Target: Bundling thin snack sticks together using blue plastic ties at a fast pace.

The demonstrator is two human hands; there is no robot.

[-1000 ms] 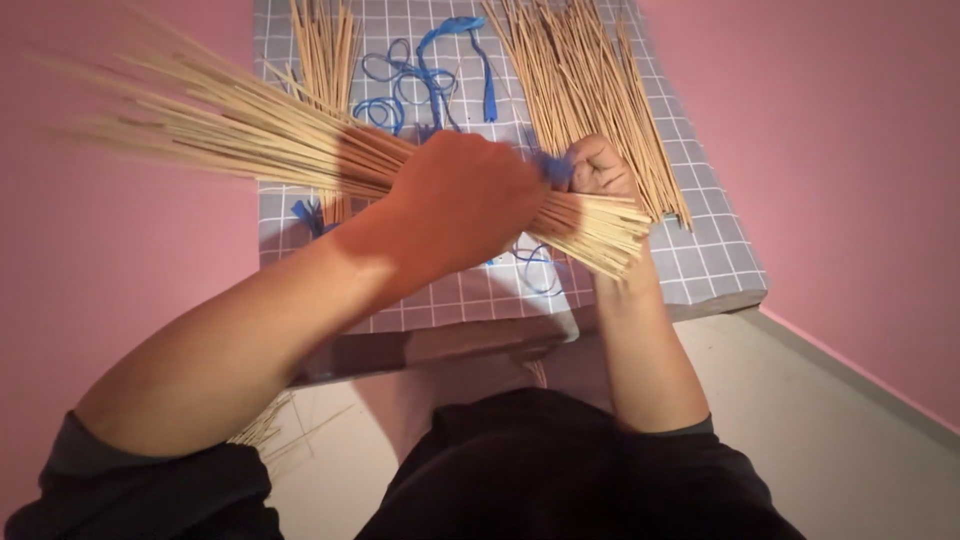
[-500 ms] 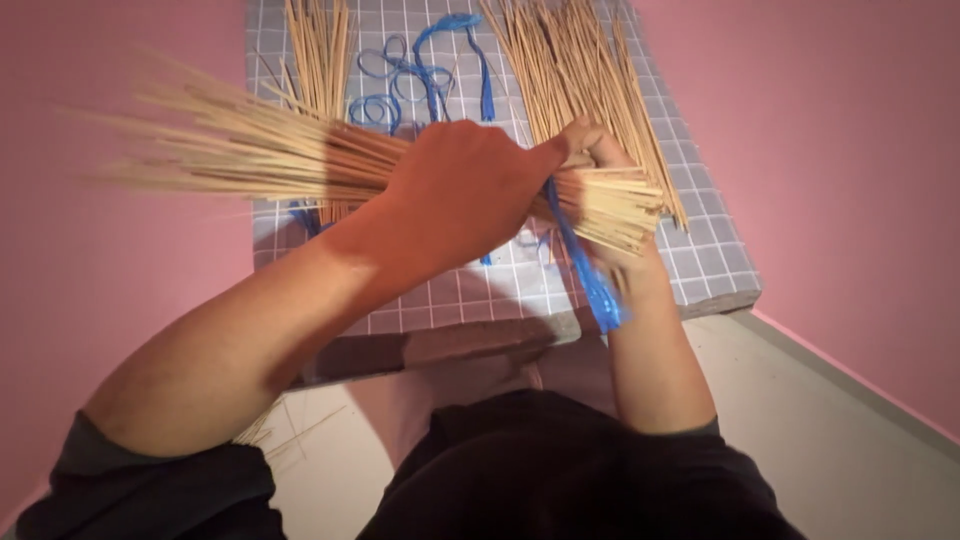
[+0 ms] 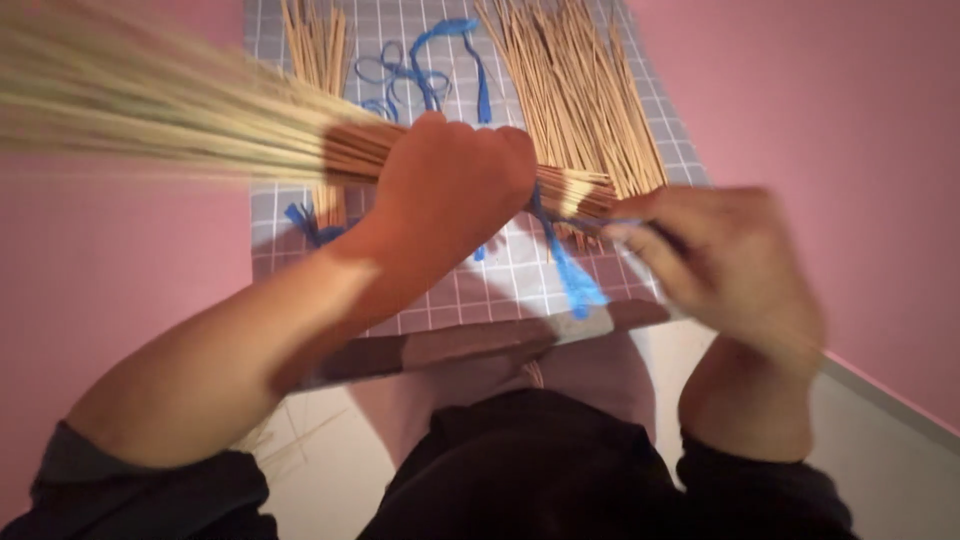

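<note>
Left hand (image 3: 450, 195) clamped around bundle of thin sticks (image 3: 200, 120), long axis running left to right above gridded mat (image 3: 470, 290). Right hand (image 3: 720, 260) pinched on blue tie (image 3: 565, 265) at bundle's cut end, nearer of 2.

I see my left hand (image 3: 455, 190) wrapped round a bundle of thin sticks (image 3: 200, 120) that fans out to the left (blurred there). My right hand (image 3: 725, 265) pinches a blue tie (image 3: 560, 255) just beside the bundle's cut end. More loose sticks (image 3: 580, 90) and blue ties (image 3: 420, 65) lie farther back on the gridded counter (image 3: 500, 285).
</note>
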